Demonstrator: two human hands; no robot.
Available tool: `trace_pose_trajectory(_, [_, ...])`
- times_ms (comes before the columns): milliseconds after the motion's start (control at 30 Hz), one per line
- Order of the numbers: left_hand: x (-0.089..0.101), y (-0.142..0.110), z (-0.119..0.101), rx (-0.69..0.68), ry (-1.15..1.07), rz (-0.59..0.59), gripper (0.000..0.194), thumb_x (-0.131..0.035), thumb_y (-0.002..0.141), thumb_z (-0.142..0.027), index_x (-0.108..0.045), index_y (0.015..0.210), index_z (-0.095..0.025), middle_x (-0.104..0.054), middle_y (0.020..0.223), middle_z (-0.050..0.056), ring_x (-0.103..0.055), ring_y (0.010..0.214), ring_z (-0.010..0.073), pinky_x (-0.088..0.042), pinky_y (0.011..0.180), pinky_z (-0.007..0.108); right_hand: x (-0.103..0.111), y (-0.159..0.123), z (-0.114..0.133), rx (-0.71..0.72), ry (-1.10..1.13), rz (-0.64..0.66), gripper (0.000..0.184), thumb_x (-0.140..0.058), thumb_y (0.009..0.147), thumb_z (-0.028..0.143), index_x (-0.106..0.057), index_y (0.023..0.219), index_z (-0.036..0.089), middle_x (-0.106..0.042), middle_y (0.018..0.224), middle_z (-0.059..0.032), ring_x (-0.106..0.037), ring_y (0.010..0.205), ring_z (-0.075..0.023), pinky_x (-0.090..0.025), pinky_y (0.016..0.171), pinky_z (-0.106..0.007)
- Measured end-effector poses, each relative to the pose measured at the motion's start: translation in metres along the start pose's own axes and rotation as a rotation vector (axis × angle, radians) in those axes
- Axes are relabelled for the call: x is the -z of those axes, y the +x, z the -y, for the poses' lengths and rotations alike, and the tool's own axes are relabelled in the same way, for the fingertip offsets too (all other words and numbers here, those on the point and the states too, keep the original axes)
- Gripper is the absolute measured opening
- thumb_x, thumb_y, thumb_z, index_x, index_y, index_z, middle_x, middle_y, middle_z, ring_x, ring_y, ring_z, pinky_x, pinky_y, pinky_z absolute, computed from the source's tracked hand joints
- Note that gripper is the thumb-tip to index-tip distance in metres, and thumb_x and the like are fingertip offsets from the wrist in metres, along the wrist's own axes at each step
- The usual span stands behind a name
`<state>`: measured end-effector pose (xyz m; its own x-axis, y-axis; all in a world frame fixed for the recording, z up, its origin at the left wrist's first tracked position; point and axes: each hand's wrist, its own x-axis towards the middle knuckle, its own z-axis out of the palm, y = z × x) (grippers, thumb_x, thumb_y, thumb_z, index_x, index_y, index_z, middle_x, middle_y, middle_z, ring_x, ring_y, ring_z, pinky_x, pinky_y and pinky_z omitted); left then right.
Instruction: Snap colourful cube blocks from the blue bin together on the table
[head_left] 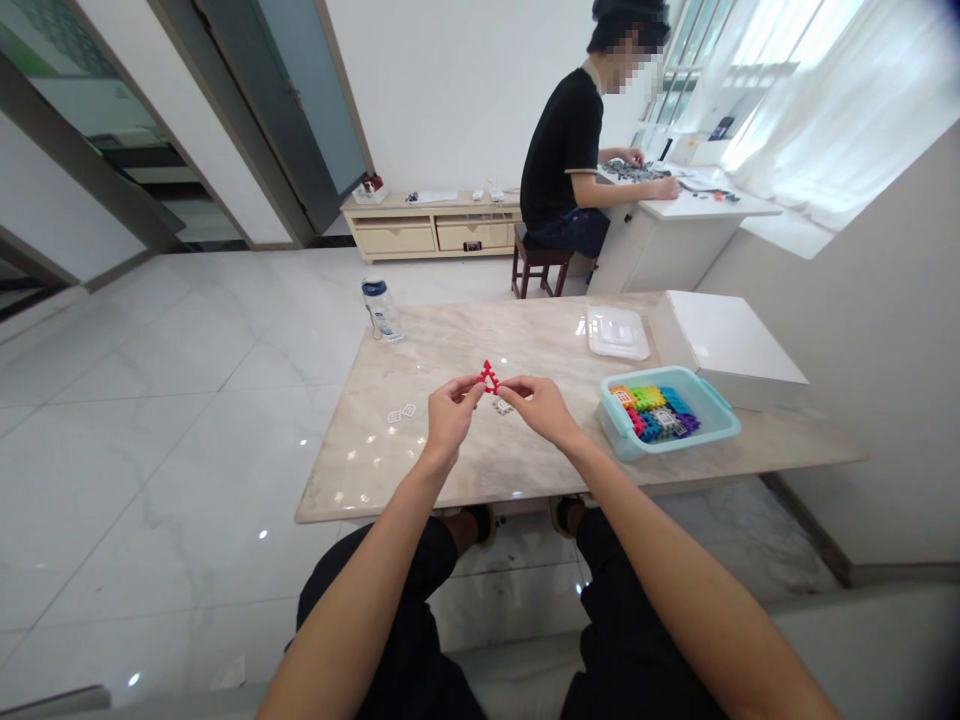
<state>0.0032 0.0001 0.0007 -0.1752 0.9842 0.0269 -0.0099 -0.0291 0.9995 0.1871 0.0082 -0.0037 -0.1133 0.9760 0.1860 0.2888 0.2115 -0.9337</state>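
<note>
A red triangular building piece (487, 376) with notched edges is held up over the marble table by both hands. My left hand (452, 408) pinches its left side between thumb and fingers. From the other side, my right hand (541, 405) grips its lower right corner. Just behind and below the red piece lies a small grey-white building piece (502, 406), partly hidden by my right fingers. Two white square frame pieces (401, 413) rest on the table to the left of my left hand.
A light blue bin (624, 440) of colourful building pieces stands at the right, near a clear lid (617, 332) and a white box (739, 340). A water bottle (384, 312) stands at the back left table corner. Beyond, a person (566, 150) sits at a white desk.
</note>
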Motion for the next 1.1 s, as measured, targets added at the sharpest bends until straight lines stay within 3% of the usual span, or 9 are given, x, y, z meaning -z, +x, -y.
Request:
trace_pose_trajectory(400, [-0.001, -0.003, 0.001, -0.082, 0.084, 0.105, 0.039, -0.091, 0.078, -0.049, -0.088, 0.1, -0.017, -0.086, 0.1, 0.012, -0.075, 0.084, 0.024, -0.057, 0.077, 0.035, 0.002, 0.002, 0.003, -0.031, 0.092, -0.021, 0.026, -0.078, 0.091, 0.04, -0.086, 0.102, 0.018, -0.087, 0.098, -0.0087, -0.081, 0.087, -0.0234, -0.062, 0.081, -0.034])
trace_pose_trajectory(533, [-0.002, -0.01, -0.004, -0.071, 0.097, 0.117, 0.04, -0.091, 0.079, -0.052, -0.088, 0.099, -0.018, -0.085, 0.098, 0.012, -0.076, 0.087, 0.0261, -0.058, 0.079, 0.036, 0.011, 0.0, 0.005, -0.034, 0.108, 0.064, 0.029, -0.078, 0.09, 0.043, -0.085, 0.1, 0.017, -0.086, 0.095, -0.0089, -0.08, 0.084, -0.0226, -0.061, 0.077, -0.032])
trace_pose_trajectory(633, [-0.01, -0.014, -0.006, -0.052, 0.169, 0.211, 0.04, -0.088, 0.083, -0.053, -0.087, 0.101, -0.018, -0.085, 0.102, 0.013, -0.077, 0.089, 0.027, -0.058, 0.079, 0.036, 0.026, -0.005, 0.002, -0.009, 0.071, 0.086, 0.03, -0.077, 0.091, 0.044, -0.086, 0.098, 0.017, -0.086, 0.094, -0.0086, -0.078, 0.083, -0.0216, -0.06, 0.074, -0.03])
trace_pose_trajectory(733, [-0.029, -0.017, -0.006, -0.094, 0.36, 0.273, 0.038, -0.084, 0.088, -0.048, -0.084, 0.111, -0.019, -0.082, 0.114, 0.015, -0.076, 0.084, 0.0254, -0.06, 0.081, 0.039, 0.054, -0.01, -0.008, -0.018, 0.044, 0.064, 0.026, -0.077, 0.089, 0.041, -0.086, 0.093, 0.017, -0.085, 0.088, -0.0072, -0.077, 0.08, -0.0205, -0.058, 0.073, -0.029])
trace_pose_trajectory(800, [-0.05, -0.021, -0.008, -0.228, 0.553, 0.246, 0.037, -0.08, 0.091, -0.041, -0.079, 0.122, -0.019, -0.077, 0.127, 0.017, -0.076, 0.088, 0.0258, -0.06, 0.089, 0.043, 0.084, -0.014, -0.02, -0.043, 0.023, -0.006, 0.025, -0.077, 0.088, 0.039, -0.086, 0.094, 0.017, -0.085, 0.088, -0.0066, -0.077, 0.081, -0.0205, -0.058, 0.075, -0.029])
trace_pose_trajectory(933, [-0.097, -0.041, -0.02, -0.499, 0.858, 0.354, 0.035, -0.066, 0.102, -0.035, -0.074, 0.133, -0.021, -0.07, 0.138, 0.017, -0.074, 0.114, 0.0342, -0.058, 0.097, 0.047, 0.161, -0.033, -0.057, -0.174, -0.002, -0.405, 0.031, -0.076, 0.089, 0.042, -0.086, 0.1, 0.016, -0.086, 0.096, -0.0079, -0.079, 0.09, -0.0224, -0.06, 0.081, -0.03])
trace_pose_trajectory(1000, [-0.117, -0.056, -0.026, -0.552, 0.894, 0.431, 0.033, -0.062, 0.104, -0.035, -0.074, 0.132, -0.021, -0.071, 0.137, 0.016, -0.072, 0.119, 0.0359, -0.058, 0.096, 0.047, 0.197, -0.05, -0.077, -0.29, -0.035, -0.596, 0.031, -0.074, 0.089, 0.041, -0.085, 0.101, 0.014, -0.086, 0.096, -0.0084, -0.08, 0.092, -0.0232, -0.06, 0.083, -0.03])
trace_pose_trajectory(1100, [-0.138, -0.075, -0.031, -0.587, 0.895, 0.512, 0.028, -0.062, 0.105, -0.035, -0.076, 0.127, -0.023, -0.074, 0.133, 0.015, -0.07, 0.121, 0.0369, -0.058, 0.098, 0.047, 0.235, -0.072, -0.101, -0.43, -0.161, -0.738, 0.028, -0.074, 0.089, 0.037, -0.085, 0.096, 0.013, -0.086, 0.092, -0.0089, -0.08, 0.091, -0.0243, -0.059, 0.084, -0.03])
